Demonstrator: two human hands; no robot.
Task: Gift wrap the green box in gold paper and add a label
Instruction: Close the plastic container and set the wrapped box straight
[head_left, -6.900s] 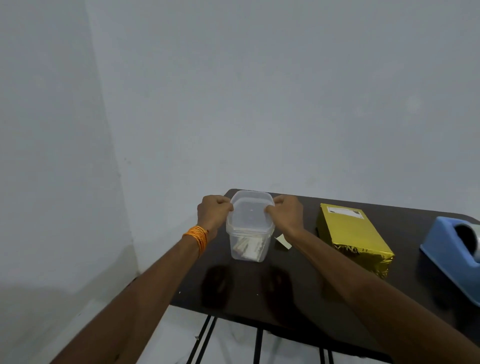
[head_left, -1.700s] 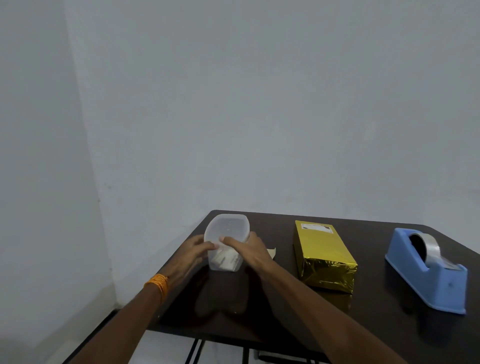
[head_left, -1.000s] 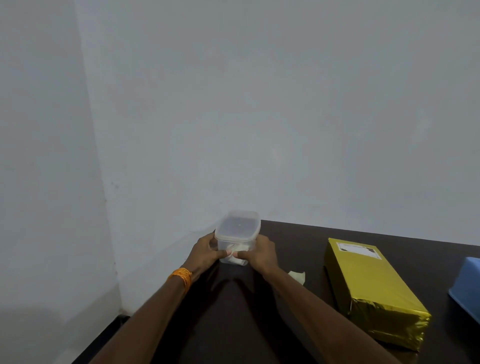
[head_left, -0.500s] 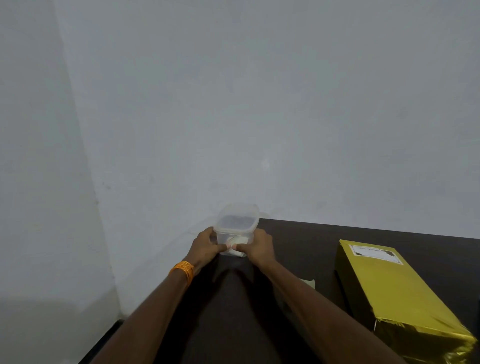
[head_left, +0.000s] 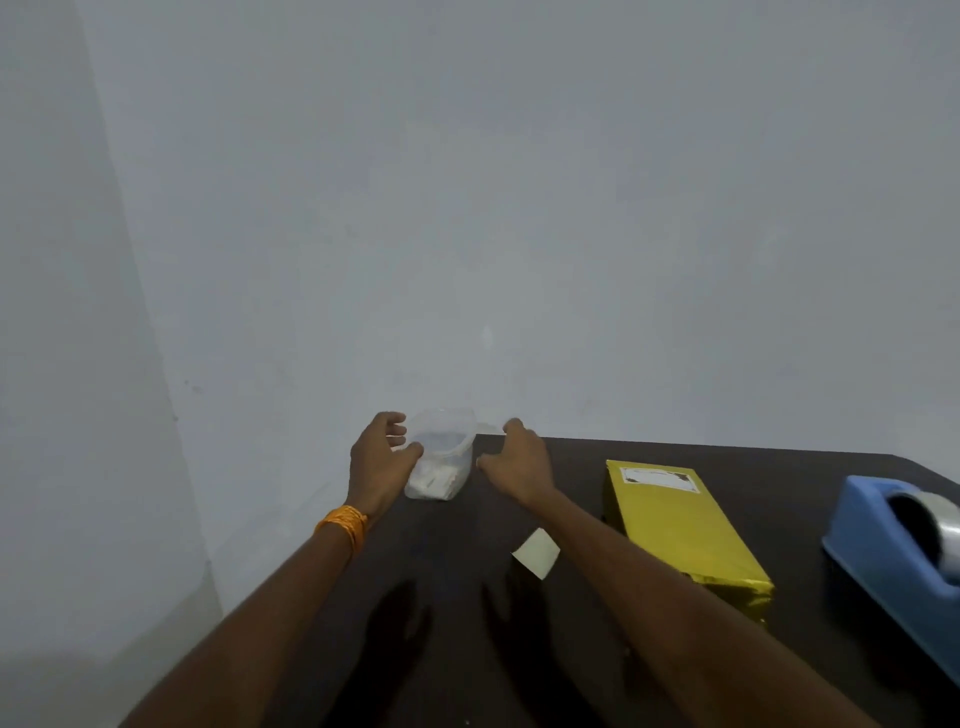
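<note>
No text can be read. The white label (head_left: 658, 478) at the far end of the gold-wrapped box (head_left: 680, 530) carries dark marks too blurred to make out.

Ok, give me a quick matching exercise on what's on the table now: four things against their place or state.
Things:
1. clear plastic container
2. gold-wrapped rectangular box
3. blue plastic tape dispenser
4. small pale paper scrap

Place or state:
a. cut off by the right edge of view
b. bears a white label
c. far left corner of the dark table
d. lying flat, left of the gold box

Pairs: 1-c, 2-b, 3-a, 4-d
</note>
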